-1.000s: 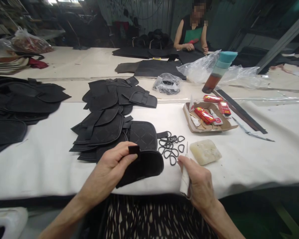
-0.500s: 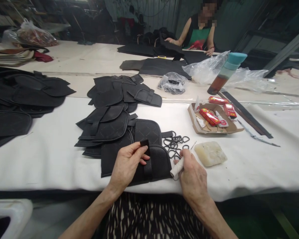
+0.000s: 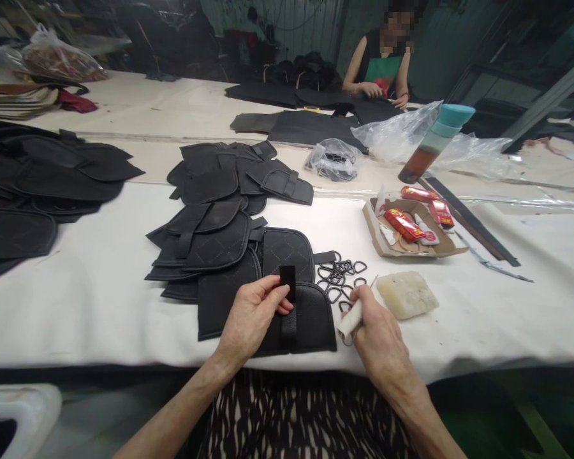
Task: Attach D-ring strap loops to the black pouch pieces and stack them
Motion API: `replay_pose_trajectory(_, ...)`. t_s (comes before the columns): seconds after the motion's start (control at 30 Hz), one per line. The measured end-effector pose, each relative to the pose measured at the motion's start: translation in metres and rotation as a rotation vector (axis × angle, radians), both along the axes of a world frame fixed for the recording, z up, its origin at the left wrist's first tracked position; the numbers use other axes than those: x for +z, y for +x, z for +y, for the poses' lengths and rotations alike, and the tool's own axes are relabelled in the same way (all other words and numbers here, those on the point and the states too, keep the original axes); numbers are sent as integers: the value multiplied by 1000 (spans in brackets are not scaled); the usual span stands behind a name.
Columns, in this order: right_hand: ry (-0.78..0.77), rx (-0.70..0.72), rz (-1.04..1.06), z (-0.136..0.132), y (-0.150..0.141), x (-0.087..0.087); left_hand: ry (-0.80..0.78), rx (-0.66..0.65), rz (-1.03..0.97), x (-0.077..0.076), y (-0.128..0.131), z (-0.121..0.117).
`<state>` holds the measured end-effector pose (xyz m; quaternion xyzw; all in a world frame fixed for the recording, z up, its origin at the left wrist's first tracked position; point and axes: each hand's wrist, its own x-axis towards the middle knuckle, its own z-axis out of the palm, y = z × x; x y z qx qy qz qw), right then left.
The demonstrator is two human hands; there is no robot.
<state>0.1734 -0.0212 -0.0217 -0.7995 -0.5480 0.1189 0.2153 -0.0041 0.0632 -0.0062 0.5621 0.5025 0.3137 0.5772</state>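
Observation:
My left hand (image 3: 251, 312) pinches the free end of a short black strap (image 3: 287, 284) between thumb and fingers. That strap runs down over a black leather-like piece (image 3: 313, 319) with a rounded corner, lying at the table's near edge. In my right hand (image 3: 380, 331) is an awl (image 3: 351, 319) with a pale wrapped handle, its thin metal tip pointing away from me. The fingers are closed round the handle and partly hide it. Just beyond them lies a heap of black D-rings (image 3: 337, 274). A yellowish wax-like block (image 3: 406, 295) sits right of this hand.
Stacked black pieces (image 3: 210, 245) lie beyond my left hand, with another pile (image 3: 52, 172) at far left. A cardboard tray (image 3: 375, 245) holds red boxes and small tubes. Behind it stand a tilted bottle (image 3: 430, 143) and clear plastic. Across the table sits a co-worker (image 3: 382, 70).
My left hand has shifted slightly right, and the strap end now stands more upright. My right hand has moved a little right with the awl. The co-worker's hands have come closer together.

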Motion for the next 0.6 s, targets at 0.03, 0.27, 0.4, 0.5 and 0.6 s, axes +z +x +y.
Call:
replay_pose_trajectory(0.03, -11, 0, 58, -1, 1, 0, 7, -6, 13, 0, 1, 0)
replay_pose_trajectory(0.27, 142, -12, 230, -6, 2, 2, -22, -17, -9, -1, 4, 2)
replay_pose_trajectory(0.4, 294, 64, 192, 3, -2, 5, -69, -9, -82, 0, 6, 1)
replay_pose_trajectory(0.5, 391, 141, 126, 18, -6, 11, -94, -6, -70, 1, 7, -1)
replay_pose_trajectory(0.6, 450, 205, 64, 35, -10, 19, -90, 2, -34, 3, 8, -4)
